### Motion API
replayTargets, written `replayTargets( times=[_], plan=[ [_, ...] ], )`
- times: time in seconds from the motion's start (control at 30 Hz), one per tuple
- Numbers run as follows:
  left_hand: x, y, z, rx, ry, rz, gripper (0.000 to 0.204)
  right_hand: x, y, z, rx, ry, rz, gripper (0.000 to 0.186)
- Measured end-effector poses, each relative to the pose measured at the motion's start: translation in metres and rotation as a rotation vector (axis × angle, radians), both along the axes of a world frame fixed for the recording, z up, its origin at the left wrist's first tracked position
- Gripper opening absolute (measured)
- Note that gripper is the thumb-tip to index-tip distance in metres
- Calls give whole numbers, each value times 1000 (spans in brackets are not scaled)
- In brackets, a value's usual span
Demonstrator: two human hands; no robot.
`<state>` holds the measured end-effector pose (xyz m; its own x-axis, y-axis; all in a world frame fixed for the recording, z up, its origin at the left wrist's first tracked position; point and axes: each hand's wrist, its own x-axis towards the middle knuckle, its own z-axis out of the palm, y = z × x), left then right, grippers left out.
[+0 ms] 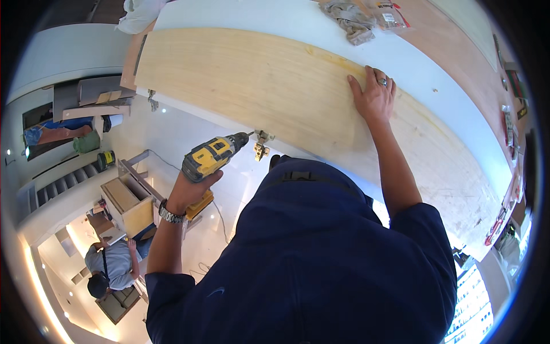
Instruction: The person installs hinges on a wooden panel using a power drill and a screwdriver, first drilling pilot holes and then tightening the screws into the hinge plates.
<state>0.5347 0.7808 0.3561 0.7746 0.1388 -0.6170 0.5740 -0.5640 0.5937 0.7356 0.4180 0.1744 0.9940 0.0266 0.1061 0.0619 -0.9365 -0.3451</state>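
My left hand (pixel 197 183) grips a yellow and black cordless drill (pixel 213 155), its bit tip near a metal hinge (pixel 262 146) on the near edge of a long pale wooden board assembly (pixel 229 74). My right hand (pixel 375 97), with a ring on one finger, rests on the board with its fingers bent over the far edge and thumb apart on top. A second hinge (pixel 153 100) sits on the same near edge farther left. A white panel (pixel 435 126) lies under the board.
A crumpled cloth (pixel 349 23) and plastic packet (pixel 389 16) lie beyond the board. Down to the left, a co-worker (pixel 112 266) bends beside a wooden cabinet box (pixel 126 206). A cable (pixel 220 215) runs across the floor. Stacked materials (pixel 80 137) stand at the far left.
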Motion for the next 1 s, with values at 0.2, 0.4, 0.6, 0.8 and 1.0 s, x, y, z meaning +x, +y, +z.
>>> replayTargets(
  times=[0.2, 0.4, 0.6, 0.8, 1.0],
  plan=[
    [5, 0, -2, -11, 11, -22, 36, -1, 0, 3, -6, 27, -5, 62],
    [15, -6, 7, 55, 65, -71, 36, -2, -1, 6, 15, 43, 2, 63],
    [21, -8, 10, 135, 107, -132, 35, -4, -2, 8, 28, -10, 15, 60],
    [23, -8, 11, 150, 134, -155, 35, -4, -4, 7, 24, -23, 16, 60],
    [25, -12, 11, 138, 99, -151, 34, -3, -4, 2, 12, -40, 17, 60]
  ],
)
